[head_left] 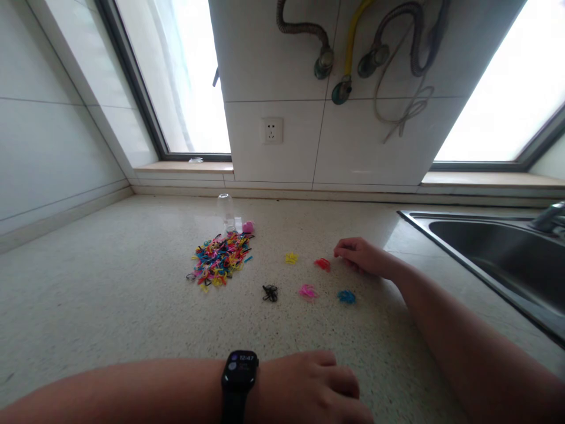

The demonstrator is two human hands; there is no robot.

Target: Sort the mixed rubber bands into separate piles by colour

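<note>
A heap of mixed small rubber bands (223, 259) lies left of centre on the speckled counter. Sorted by colour, small piles sit to its right: yellow bands (291, 258), red bands (322, 264), black bands (270, 293), pink bands (308, 291) and blue bands (346, 296). Just right of the red pile is my right hand (364, 257), thumb and fingers drawn together; whatever is between them is too small to make out. My left hand (311, 386), below a black watch, rests at the near edge of view with fingers loosely bent and slightly apart, holding nothing visible.
Behind the heap stand a clear plastic bottle (225, 212) and a pink cap (248, 227). A steel sink (498, 259) is set into the counter at right. Pipes with valves (324, 62) and a power socket (272, 131) are on the tiled wall, between two windows.
</note>
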